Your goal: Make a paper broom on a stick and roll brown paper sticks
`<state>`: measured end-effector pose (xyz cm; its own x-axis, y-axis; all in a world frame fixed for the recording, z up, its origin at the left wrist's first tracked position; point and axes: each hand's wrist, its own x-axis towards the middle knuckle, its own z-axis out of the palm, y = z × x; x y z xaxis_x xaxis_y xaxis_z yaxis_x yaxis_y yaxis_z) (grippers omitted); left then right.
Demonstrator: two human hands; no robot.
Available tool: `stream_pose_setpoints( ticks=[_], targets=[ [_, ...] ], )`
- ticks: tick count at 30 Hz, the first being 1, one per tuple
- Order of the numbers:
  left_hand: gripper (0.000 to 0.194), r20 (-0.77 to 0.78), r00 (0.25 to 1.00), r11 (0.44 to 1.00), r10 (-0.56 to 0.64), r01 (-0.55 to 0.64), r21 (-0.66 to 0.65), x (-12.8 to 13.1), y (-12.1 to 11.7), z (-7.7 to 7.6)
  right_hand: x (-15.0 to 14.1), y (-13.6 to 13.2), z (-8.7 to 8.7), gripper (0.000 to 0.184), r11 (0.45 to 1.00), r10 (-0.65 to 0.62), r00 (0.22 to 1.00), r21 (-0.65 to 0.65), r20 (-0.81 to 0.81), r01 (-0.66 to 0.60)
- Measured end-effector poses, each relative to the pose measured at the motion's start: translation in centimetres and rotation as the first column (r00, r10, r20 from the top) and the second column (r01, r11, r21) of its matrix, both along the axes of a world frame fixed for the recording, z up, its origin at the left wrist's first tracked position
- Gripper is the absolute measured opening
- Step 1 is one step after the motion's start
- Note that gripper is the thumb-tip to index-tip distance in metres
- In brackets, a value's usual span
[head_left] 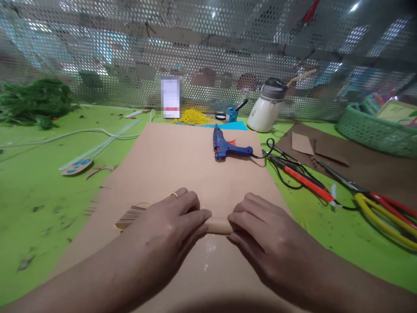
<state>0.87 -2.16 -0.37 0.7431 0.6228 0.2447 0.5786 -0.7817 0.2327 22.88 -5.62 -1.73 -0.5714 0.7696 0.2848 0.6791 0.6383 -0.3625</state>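
Note:
Both my hands rest on a thin rolled paper tube [217, 225] that lies across a large tan sheet of paper [182, 161]. My left hand [169, 221], with a ring on one finger, has its fingers curled over the tube's left end. My right hand [260, 228] curls over the tube's right end. Only a short middle piece of the tube shows between them. A fringed strip of cut paper [130, 216] lies just left of my left hand.
A blue glue gun [226, 147] lies on the sheet's far part, its cord trailing right. Scissors and red and yellow-handled tools [312, 182] lie to the right on the green table [32, 182]. A white jug [269, 106], yellow threads [193, 116], green basket [374, 130], brown card [358, 161] stand farther back.

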Motion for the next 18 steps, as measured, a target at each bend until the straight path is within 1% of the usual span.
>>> stream_pose_setpoints(
  ticks=[5, 10, 13, 15, 18],
  targets=[
    [0.020, -0.007, 1.000, 1.000, -0.003, 0.003, -0.016, -0.02, 0.33, -0.32, -0.01, 0.13, -0.14, 0.019, 1.000, -0.002, 1.000, -0.006, -0.001, 0.002],
    [0.020, -0.039, 0.999, 1.000, -0.017, 0.017, 0.003, 0.01, 0.21, 0.01, 0.20, 0.20, -0.03, 0.018, 0.997, -0.014, 1.000, -0.071, -0.023, 0.012],
    [0.016, 0.007, 1.000, 1.000, -0.010, 0.010, -0.001, -0.15, 0.01, 0.22, 0.24, 0.27, -0.04, 0.018, 0.995, -0.022, 0.999, -0.098, -0.049, 0.017],
    [0.014, 0.037, 0.999, 1.000, -0.005, 0.006, -0.028, -0.32, -0.09, 0.13, 0.20, 0.32, -0.03, 0.019, 0.994, -0.029, 0.998, -0.109, -0.053, 0.023],
    [0.018, 0.069, 0.998, 0.998, 0.004, 0.001, -0.066, -0.53, -0.12, -0.32, 0.14, 0.44, 0.03, 0.020, 0.992, -0.031, 0.998, -0.124, -0.046, 0.025]
  ],
)
